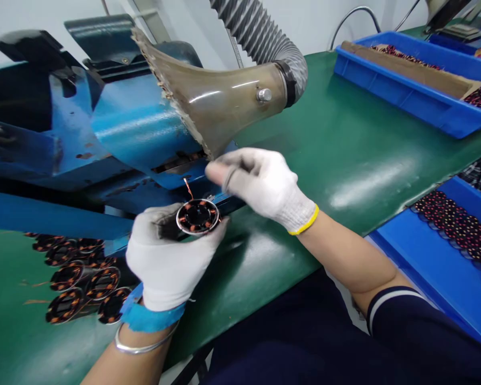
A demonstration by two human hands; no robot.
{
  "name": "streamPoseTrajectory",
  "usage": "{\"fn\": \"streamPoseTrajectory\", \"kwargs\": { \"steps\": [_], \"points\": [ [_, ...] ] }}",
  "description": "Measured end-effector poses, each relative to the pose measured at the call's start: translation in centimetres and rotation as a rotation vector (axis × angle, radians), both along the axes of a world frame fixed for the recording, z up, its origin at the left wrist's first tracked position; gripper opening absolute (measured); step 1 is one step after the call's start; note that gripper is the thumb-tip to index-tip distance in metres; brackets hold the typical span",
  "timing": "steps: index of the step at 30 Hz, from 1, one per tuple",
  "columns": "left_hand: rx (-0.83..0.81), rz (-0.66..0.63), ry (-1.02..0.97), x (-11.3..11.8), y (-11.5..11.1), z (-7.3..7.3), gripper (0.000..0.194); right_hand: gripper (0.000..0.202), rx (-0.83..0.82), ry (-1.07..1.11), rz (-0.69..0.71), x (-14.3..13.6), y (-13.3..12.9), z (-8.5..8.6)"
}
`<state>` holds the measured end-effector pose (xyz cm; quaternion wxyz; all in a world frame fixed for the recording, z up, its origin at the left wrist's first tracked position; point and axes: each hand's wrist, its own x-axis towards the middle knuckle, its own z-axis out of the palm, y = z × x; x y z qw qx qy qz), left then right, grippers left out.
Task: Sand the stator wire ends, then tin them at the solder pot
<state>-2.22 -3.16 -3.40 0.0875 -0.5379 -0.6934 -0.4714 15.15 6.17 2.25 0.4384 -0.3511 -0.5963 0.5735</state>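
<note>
Fingers of my left hand [166,262] wrap a wound stator [197,217]; my right hand [260,182] hovers just above, fingers curled, holding nothing I can make out.

White knitted work gloves are being worn on both hands. The cuff of the right hand [264,184] glove is being edged by a yellow band, while the left hand [166,262] glove is being finished with a blue cuff. A thin silver bangle [142,347] is being worn below it. A dark navy short sleeve [388,310] with white trim is being worn.
</note>
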Motion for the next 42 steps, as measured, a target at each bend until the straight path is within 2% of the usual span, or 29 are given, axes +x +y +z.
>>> {"fn": "streamPoseTrajectory", "kwargs": {
  "steps": [2, 4, 5, 7, 10, 15, 18, 21, 24, 27, 30, 32, 37, 39, 42],
  "points": [
    [-0.042, 0.063, -0.066, 0.3, 0.8, 0.6, 0.051, 0.054, 0.044, -0.206, 0.154, -0.2, -0.4, -0.1],
    [-0.076, 0.087, -0.117, 0.5, 1.8, 1.5, 0.050, 0.070, 0.102, -0.276, 0.193, -1.1, -0.9, -0.6],
    [-0.096, 0.098, -0.139, 0.6, 2.3, 2.0, 0.051, 0.072, 0.124, -0.260, 0.186, -1.6, -1.1, -0.9],
    [-0.116, 0.129, -0.164, 0.6, 3.1, 2.8, 0.055, 0.064, 0.128, -0.201, 0.161, -2.6, -1.3, -1.1],
    [-0.129, 0.117, -0.173, 0.5, 3.8, 3.8, 0.055, 0.050, 0.097, -0.223, 0.118, -3.4, -1.1, -0.6],
    [-0.131, 0.066, -0.156, 0.1, 4.4, 4.4, 0.050, 0.025, 0.192, -0.309, 0.060, -3.8, -0.7, 0.3],
    [-0.110, 0.051, -0.173, 0.2, 4.1, 3.9, 0.051, 0.023, 0.295, -0.302, 0.045, -3.8, -0.7, -0.7],
    [-0.010, -0.005, -0.207, 0.3, 3.0, 2.2, 0.055, 0.049, 0.472, -0.281, 0.003, -3.0, -1.3, -2.3],
    [0.143, -0.118, -0.212, 0.1, 1.6, 0.2, 0.059, 0.068, 0.607, -0.299, 0.116, -1.8, -2.0, -3.0],
    [0.189, -0.090, -0.217, -0.6, 0.9, -1.2, 0.056, 0.066, 0.637, -0.281, 0.265, -1.2, -2.4, -3.0],
    [0.161, 0.003, -0.231, -1.3, 0.9, -1.5, 0.065, 0.070, 0.582, -0.279, 0.277, -1.2, -2.4, -2.9],
    [0.142, 0.002, -0.250, -1.4, 1.0, -1.4, 0.072, 0.077, 0.517, -0.322, 0.237, -1.4, -2.5, -2.9],
    [0.001, -0.348, -0.453, -0.9, 0.4, -1.2, 0.085, 0.083, 0.262, -0.249, 0.226, -1.8, -2.6, -2.8],
    [0.009, -0.375, -0.465, -0.9, 0.1, -1.4, 0.084, 0.072, 0.175, -0.183, 0.204, -2.0, -2.6, -2.8],
    [0.014, -0.319, -0.456, -1.0, -0.1, -1.5, 0.076, 0.039, 0.165, -0.077, 0.120, -2.0, -2.6, -2.9]
  ]
}}
